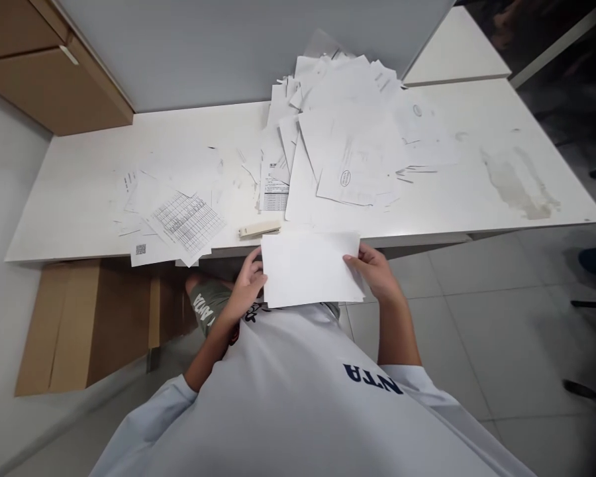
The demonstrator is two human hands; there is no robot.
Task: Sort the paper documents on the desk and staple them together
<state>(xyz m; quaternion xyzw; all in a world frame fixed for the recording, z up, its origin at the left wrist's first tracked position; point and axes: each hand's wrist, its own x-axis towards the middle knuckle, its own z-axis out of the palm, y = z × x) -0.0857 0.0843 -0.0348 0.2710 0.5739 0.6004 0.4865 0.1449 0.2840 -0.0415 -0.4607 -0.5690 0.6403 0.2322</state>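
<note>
A small stack of blank white paper sheets point(312, 270) is held level in front of my shirt, at the near edge of the table. My left hand point(248, 283) grips its left edge, fingers curled behind and thumb at the side. On the opposite edge my right hand point(376, 270) pinches the sheets, thumb on top. Just beyond the stack lies a cream stapler point(259, 230) on the tabletop. Behind it spreads a large loose pile of printed papers point(352, 139).
A smaller group of papers with a printed grid point(186, 222) lies on the left of the white table point(79, 199), partly over its edge. Cardboard boxes stand under the table point(79, 324) and at the back left point(54, 86). A grey panel point(248, 53) rises behind.
</note>
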